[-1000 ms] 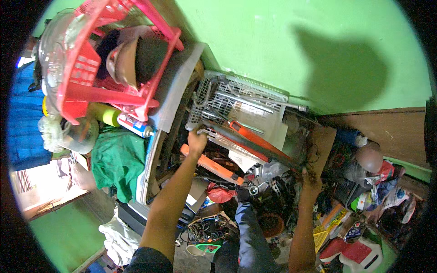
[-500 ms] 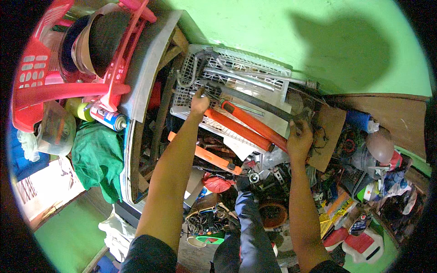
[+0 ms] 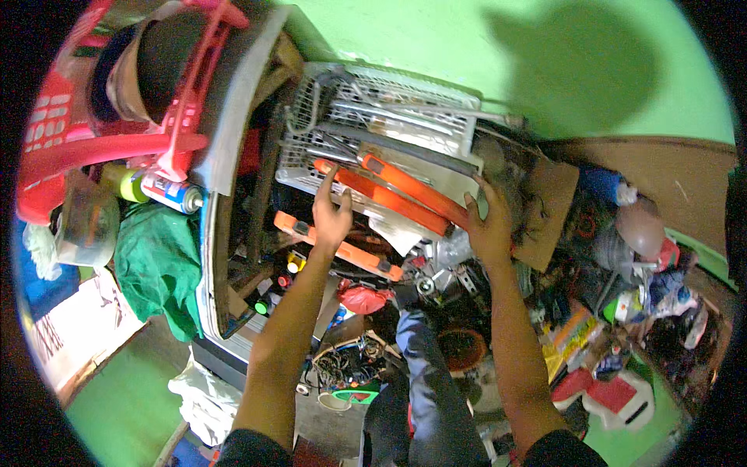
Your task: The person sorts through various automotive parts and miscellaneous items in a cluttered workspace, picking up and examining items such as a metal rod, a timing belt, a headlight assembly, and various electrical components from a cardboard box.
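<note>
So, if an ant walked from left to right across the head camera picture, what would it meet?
Clear plastic box → green cloth → left hand → right hand → brown cardboard → blue container.

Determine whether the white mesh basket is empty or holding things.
The white mesh basket is not empty: silver rods, a dark tube and pale paper lie in or across it.

Bright green painted wall (image 3: 381, 35) behind, dark rounded shadow (image 3: 595, 86) on its right half. Flat brown panel (image 3: 685, 183) below it, right. Left: pale grey-topped surface (image 3: 240, 121), brown wooden framing (image 3: 289, 56) under it. Grey floor (image 3: 323, 424) shows lower centre. Bright white light patch (image 3: 93, 331) far left.
</note>
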### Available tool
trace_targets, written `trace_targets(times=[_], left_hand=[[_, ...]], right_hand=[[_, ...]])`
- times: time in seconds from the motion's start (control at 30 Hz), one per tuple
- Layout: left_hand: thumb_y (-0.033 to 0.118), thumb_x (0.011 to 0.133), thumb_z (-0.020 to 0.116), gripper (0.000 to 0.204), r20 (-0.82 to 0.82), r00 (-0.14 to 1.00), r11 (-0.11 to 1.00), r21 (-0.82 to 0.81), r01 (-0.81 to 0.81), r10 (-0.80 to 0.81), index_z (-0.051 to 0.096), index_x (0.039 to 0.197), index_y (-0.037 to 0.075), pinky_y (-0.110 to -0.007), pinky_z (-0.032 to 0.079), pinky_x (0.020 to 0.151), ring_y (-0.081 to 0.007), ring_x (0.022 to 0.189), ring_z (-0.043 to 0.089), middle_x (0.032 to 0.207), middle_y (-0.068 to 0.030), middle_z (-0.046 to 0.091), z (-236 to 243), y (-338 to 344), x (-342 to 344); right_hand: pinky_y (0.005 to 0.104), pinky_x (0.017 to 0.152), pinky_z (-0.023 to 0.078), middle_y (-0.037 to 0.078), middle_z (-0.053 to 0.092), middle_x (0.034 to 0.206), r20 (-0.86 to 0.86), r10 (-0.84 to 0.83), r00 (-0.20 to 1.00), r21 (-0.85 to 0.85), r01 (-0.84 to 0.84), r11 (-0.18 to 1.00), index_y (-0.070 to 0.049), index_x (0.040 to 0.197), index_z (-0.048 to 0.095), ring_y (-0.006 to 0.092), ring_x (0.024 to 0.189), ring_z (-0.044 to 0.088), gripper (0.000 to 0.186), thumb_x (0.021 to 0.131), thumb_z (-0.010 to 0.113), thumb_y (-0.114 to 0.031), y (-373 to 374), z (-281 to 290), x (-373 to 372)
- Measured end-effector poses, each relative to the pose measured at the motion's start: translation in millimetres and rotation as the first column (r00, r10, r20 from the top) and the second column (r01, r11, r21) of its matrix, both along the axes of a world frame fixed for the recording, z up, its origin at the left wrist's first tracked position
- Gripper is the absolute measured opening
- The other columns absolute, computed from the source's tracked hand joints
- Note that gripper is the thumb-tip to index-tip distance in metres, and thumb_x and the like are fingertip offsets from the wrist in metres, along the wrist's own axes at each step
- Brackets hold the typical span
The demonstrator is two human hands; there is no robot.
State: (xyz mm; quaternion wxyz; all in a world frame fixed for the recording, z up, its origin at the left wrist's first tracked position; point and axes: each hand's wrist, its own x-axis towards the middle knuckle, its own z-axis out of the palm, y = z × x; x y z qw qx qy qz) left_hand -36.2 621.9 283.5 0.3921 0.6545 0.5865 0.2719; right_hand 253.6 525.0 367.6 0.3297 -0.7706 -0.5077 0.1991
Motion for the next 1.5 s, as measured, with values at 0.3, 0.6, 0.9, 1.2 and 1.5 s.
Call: trace_targets(times=[0.3, 0.6, 0.9, 1.2, 1.5], left_hand=[[-0.001, 0.089, 0.062, 0.050, -0.023, 0.996, 0.981, -0.177, -0.083, 0.081, 0.052, 0.139, -0.001, -0.046, 0.041, 0.108, -0.0373, 0.127, 0.055, 0.138, -0.0215, 0.057, 71.0, -249.5, -26.8], [0.009, 0.092, 0.064, 0.043, -0.043, 0.999, 0.905, -0.424, -0.034, 0.017, 0.058, 0.133, 0.000, -0.045, 0.043, 0.105, -0.0380, 0.121, 0.057, 0.133, -0.0205, 0.061, 90.4, -382.6, -53.1], [0.009, 0.093, 0.062, 0.042, -0.042, 0.999, 0.928, -0.372, 0.006, -0.023, 0.058, 0.134, 0.003, -0.043, 0.044, 0.104, -0.0358, 0.120, 0.058, 0.132, -0.0187, 0.062, 116.2, -459.3, -90.9], [0.014, 0.095, 0.063, 0.037, -0.031, 0.999, 0.935, -0.352, -0.041, 0.032, 0.062, 0.129, 0.001, -0.043, 0.044, 0.104, -0.0335, 0.120, 0.061, 0.126, -0.0191, 0.066, 175.6, -561.0, -160.3], [0.011, 0.092, 0.066, 0.033, 0.034, 0.999, 0.915, -0.403, 0.000, 0.015, 0.063, 0.124, 0.001, -0.041, 0.050, 0.092, -0.0324, 0.101, 0.064, 0.114, -0.0181, 0.067, 144.8, -655.9, -171.9]], right_hand=[[0.0383, 0.095, 0.050, 0.015, 0.070, 0.112, -0.190, -0.267, 0.945, -0.380, 0.180, 0.907, 0.000, 0.113, 0.068, 0.0264, 0.108, 0.066, 0.020, 0.100, 0.057, -0.010, -212.8, 40.6, -61.7], [0.0388, 0.085, 0.052, 0.013, 0.070, 0.102, -0.254, -0.343, 0.904, -0.480, 0.190, 0.856, -0.006, 0.109, 0.070, 0.0286, 0.092, 0.066, 0.020, 0.098, 0.063, -0.021, -341.2, 17.4, -107.5], [0.0291, 0.083, 0.051, 0.010, 0.072, 0.099, -0.424, -0.530, 0.735, -0.457, 0.332, 0.825, 0.001, 0.107, 0.069, 0.0174, 0.091, 0.066, 0.021, 0.101, 0.059, -0.017, -390.2, 41.4, -144.2], [0.0329, 0.080, 0.056, 0.011, 0.073, 0.103, -0.617, -0.439, 0.653, -0.246, 0.370, 0.896, 0.001, 0.117, 0.064, 0.0194, 0.091, 0.070, 0.022, 0.101, 0.059, -0.015, -511.5, 108.9, -161.9], [0.0319, 0.074, 0.058, 0.010, 0.073, 0.100, -0.561, -0.547, 0.621, -0.268, 0.490, 0.830, -0.001, 0.116, 0.065, 0.0189, 0.088, 0.070, 0.019, 0.103, 0.056, -0.011, -636.2, 118.6, -111.9]])
